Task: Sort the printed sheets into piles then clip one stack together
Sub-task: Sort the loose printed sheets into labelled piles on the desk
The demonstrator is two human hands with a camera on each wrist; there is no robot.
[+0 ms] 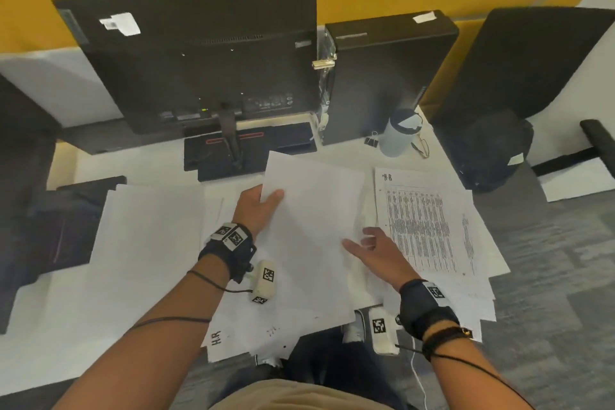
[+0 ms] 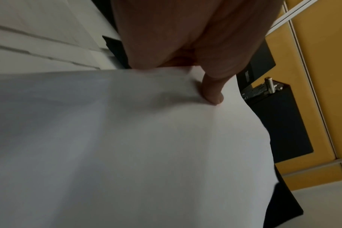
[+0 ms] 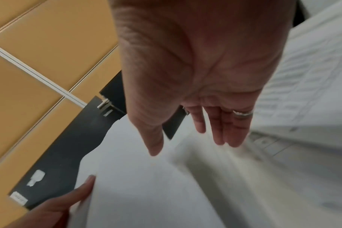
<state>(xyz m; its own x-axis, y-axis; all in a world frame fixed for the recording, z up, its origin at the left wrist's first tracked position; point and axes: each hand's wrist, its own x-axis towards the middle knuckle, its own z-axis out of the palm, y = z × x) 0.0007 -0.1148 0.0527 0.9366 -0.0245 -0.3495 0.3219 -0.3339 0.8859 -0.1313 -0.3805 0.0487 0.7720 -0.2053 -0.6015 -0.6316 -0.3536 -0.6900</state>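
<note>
Two bare hands over a spread of white printed sheets. Right hand [image 1: 376,251] nearest: palm down, fingers [image 3: 232,132] straight and slightly apart, holding nothing, hovering just above the loose paper. Just right of those fingertips lies a white sheet w/ dense black table print [image 1: 422,220], flat on the white desk [image 1: 83,326]. Left hand [image 1: 258,211] a bit farther: thumb [image 2: 212,92] pressed on top of a blank-side-up white sheet [image 1: 312,236], other fingers hidden under its edge, so it's pinched and lifted. Left of that hand, a neat white pile [image 1: 149,230]. Beyond the fingertips: small black binder clip [image 1: 372,140] beside a pale blue cylindrical bottle [image 1: 397,136], then black monitor back [image 1: 199,60] & black PC tower [image 1: 386,76].
</note>
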